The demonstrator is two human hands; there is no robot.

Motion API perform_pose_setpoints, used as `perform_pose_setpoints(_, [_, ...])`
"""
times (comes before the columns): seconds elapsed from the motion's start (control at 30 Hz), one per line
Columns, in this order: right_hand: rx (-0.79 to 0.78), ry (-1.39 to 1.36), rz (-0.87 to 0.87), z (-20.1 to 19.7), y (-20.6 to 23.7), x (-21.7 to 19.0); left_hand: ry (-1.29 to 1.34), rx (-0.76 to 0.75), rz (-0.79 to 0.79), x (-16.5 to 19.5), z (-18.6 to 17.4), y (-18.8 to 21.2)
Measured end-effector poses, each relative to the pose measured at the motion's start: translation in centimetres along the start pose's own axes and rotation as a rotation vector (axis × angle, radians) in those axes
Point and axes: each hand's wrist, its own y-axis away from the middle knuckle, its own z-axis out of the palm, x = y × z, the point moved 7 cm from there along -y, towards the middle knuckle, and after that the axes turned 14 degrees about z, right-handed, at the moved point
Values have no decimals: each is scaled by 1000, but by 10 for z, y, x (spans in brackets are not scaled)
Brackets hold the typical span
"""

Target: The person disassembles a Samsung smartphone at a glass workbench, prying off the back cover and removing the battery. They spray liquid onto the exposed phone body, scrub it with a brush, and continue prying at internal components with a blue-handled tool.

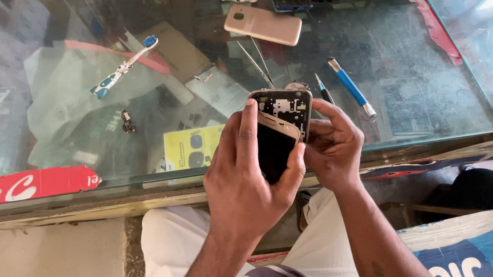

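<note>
i see my left hand point(242, 177) wrapped around a phone screen point(276, 148), fingers closed on its edges, just above the near edge of the glass counter point(419, 83). my right hand point(334, 149) pinches the phone frame point(283, 107) behind the screen, the two parts touching. on the counter lie a toothbrush point(125, 66) toward the left edge, tweezers point(257, 61), a blue screwdriver point(351, 87) and a gold back cover point(263, 25) near the far edge.
</note>
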Motion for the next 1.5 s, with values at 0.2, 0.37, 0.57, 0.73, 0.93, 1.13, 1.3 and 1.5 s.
perform_pose_setpoints(0.2, [-53, -60, -54, 0, 3, 5, -12, 20, -46, -3, 13, -10])
perform_pose_setpoints(0.37, [-90, -24, -177, 2, 3, -3, 1, 10, -77, -7, 16, -15])
perform_pose_setpoints(0.57, [-220, -127, -190, 5, 4, -8, -68, 31, -68, -8, 17, -18])
perform_pose_setpoints(0.73, [-292, -160, -162, 4, 4, -8, -108, 8, -89, -13, 21, -21])
perform_pose_setpoints(0.93, [-367, -228, -158, 9, 4, -11, -129, -23, -116, -19, 24, -24])
perform_pose_setpoints(1.13, [-203, -113, -171, 4, 5, -6, 34, 24, -32, -14, 11, -23])
perform_pose_setpoints(1.3, [-158, -105, -272, 1, 9, -8, 430, -42, -109, -24, -3, -7])
perform_pose_setpoints(1.5, [-142, 8, -314, 5, 13, -15, 610, 67, -174, -33, -4, 3])
